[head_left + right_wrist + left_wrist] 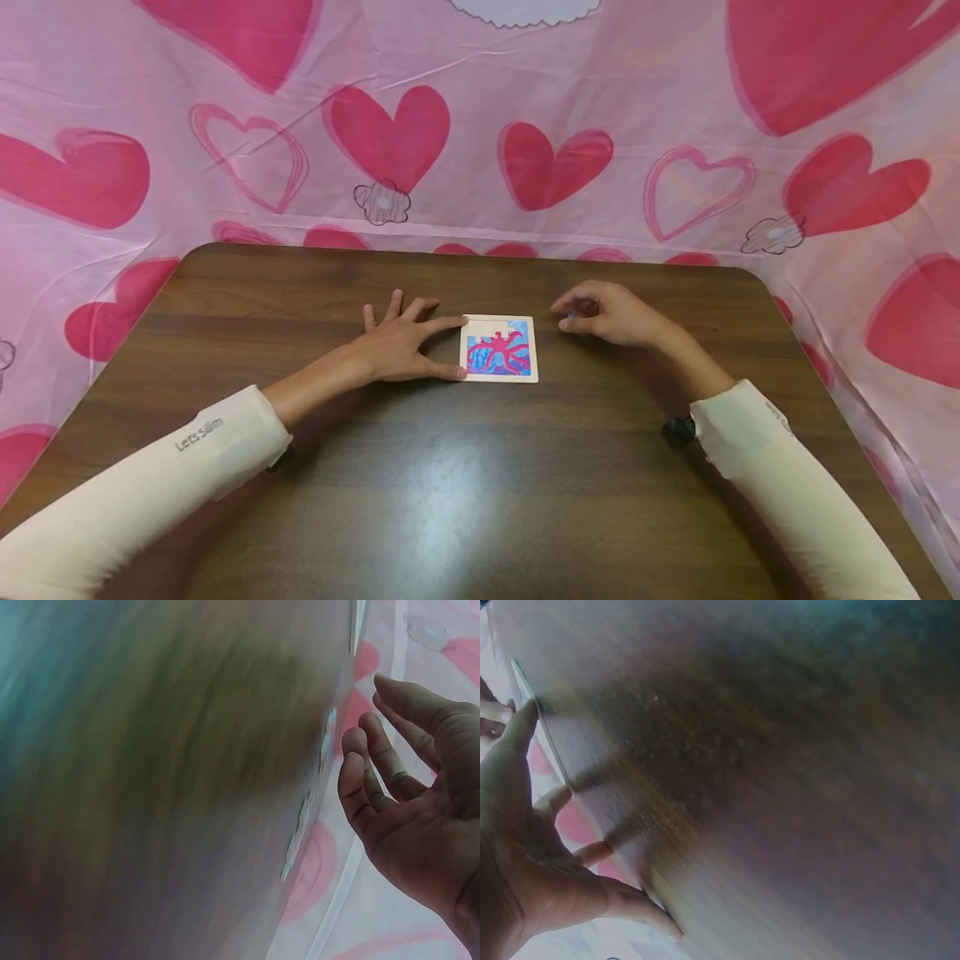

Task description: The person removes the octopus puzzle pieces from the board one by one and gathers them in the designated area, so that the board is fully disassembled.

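A square wooden jigsaw tray (536, 350) lies on the table, showing a pink-red octopus on blue; bare wood shows at its upper left. With fingers spread, my left hand (393, 346) touches the tray's left side with thumb and index finger. My right hand (618, 315) hovers to the right of the tray, fingers loosely bent and thumb apart from them. A bit of blue (572, 314) shows between its fingers in the head view. In the right wrist view, flat puzzle pieces (298, 834) lie on the table by that hand, seen edge-on, and nothing held is visible.
The brown wooden table (450, 483) has rounded far corners. Behind it and along its sides hangs a pink cloth (465, 100) printed with hearts. A dark strap (678, 430) shows at the right sleeve's cuff.
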The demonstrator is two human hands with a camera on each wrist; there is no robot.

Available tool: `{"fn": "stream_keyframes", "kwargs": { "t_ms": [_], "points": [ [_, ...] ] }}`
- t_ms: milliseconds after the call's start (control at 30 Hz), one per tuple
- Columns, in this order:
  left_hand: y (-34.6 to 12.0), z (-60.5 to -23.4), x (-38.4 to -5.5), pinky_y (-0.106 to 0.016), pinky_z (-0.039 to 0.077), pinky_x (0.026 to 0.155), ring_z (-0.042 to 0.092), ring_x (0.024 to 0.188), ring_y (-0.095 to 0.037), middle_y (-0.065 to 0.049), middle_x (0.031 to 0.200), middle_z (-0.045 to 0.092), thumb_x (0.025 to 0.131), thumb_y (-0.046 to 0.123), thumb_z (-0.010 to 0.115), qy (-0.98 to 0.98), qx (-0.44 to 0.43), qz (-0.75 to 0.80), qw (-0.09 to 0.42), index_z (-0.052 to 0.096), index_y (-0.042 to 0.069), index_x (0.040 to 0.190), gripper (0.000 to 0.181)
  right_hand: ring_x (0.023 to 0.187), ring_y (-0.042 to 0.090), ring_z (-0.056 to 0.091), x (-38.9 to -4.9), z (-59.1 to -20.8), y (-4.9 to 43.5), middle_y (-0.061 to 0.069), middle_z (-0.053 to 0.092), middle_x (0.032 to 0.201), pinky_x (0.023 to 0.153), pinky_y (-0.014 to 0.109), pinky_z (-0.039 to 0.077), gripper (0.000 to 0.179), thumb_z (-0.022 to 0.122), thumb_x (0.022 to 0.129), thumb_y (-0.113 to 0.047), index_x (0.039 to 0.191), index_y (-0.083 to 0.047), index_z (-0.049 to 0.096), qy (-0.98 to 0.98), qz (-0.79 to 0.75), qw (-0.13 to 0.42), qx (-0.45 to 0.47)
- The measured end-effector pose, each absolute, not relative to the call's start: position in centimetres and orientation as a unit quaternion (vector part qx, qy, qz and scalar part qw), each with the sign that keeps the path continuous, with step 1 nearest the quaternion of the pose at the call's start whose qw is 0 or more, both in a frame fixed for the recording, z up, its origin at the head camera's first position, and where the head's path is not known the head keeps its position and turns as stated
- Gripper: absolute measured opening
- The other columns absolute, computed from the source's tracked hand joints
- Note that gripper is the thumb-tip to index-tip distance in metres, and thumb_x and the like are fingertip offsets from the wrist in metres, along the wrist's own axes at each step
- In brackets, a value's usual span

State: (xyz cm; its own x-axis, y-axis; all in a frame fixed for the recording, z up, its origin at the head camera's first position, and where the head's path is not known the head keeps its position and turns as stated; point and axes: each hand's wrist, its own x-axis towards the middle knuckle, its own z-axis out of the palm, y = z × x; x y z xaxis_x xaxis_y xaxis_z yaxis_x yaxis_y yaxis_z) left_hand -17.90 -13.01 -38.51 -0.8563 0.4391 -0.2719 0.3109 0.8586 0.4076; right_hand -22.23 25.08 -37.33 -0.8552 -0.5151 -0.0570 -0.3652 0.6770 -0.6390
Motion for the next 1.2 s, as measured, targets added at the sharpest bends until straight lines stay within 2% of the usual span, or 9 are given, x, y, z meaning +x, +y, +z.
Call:
{"fn": "stream_keyframes", "kwargs": {
  "t_ms": [200,500,767,967,1200],
  "points": [
    [-13.0,-38.6,-18.0,-0.095,-0.008,0.124,-0.012,0.171,-0.064,-0.008,0.189,0.020,0.088,0.087,0.075,0.947,0.195,0.176,0.183,0.040,0.055,0.172,0.097,0.106,0.025,0.071,-22.1,-37.7,22.6,0.013,0.078,0.123,0.095,0.039,0.058,0.033,0.087,0.101,-0.018,0.132,-0.008,0.082,0.904,-0.304,0.137,-0.268],
    [-13.0,-38.8,-18.1,-0.096,-0.008,0.123,-0.011,0.171,-0.065,-0.008,0.189,0.020,0.087,0.088,0.075,0.948,0.193,0.175,0.181,0.040,0.055,0.171,0.097,0.107,0.025,0.066,-22.2,-37.5,20.3,0.010,0.074,0.126,0.097,0.039,0.056,0.041,0.092,0.097,-0.025,0.134,-0.011,0.083,0.903,-0.292,0.164,-0.269],
    [-12.9,-38.6,-18.0,-0.096,-0.009,0.123,-0.011,0.171,-0.065,-0.009,0.189,0.021,0.089,0.085,0.075,0.946,0.196,0.182,0.185,0.040,0.053,0.172,0.096,0.107,0.025,0.066,-22.2,-37.5,19.7,0.010,0.072,0.123,0.097,0.039,0.055,0.043,0.094,0.094,-0.025,0.132,-0.011,0.082,0.907,-0.286,0.160,-0.266],
    [-13.0,-38.7,-18.1,-0.095,-0.010,0.123,-0.012,0.171,-0.065,-0.009,0.189,0.019,0.089,0.085,0.074,0.946,0.196,0.179,0.188,0.039,0.054,0.173,0.096,0.106,0.025,0.067,-22.3,-37.6,19.6,0.011,0.072,0.122,0.096,0.038,0.056,0.040,0.095,0.093,-0.023,0.128,-0.009,0.082,0.908,-0.284,0.160,-0.263],
    [-13.0,-38.8,-18.3,-0.096,-0.010,0.122,-0.012,0.171,-0.066,-0.010,0.190,0.019,0.089,0.085,0.075,0.945,0.198,0.177,0.189,0.039,0.054,0.173,0.096,0.106,0.026,0.065,-22.9,-37.3,19.5,0.013,0.067,0.119,0.098,0.040,0.055,0.036,0.094,0.094,-0.023,0.123,-0.007,0.079,0.900,-0.278,0.189,-0.277]
  ]
}}
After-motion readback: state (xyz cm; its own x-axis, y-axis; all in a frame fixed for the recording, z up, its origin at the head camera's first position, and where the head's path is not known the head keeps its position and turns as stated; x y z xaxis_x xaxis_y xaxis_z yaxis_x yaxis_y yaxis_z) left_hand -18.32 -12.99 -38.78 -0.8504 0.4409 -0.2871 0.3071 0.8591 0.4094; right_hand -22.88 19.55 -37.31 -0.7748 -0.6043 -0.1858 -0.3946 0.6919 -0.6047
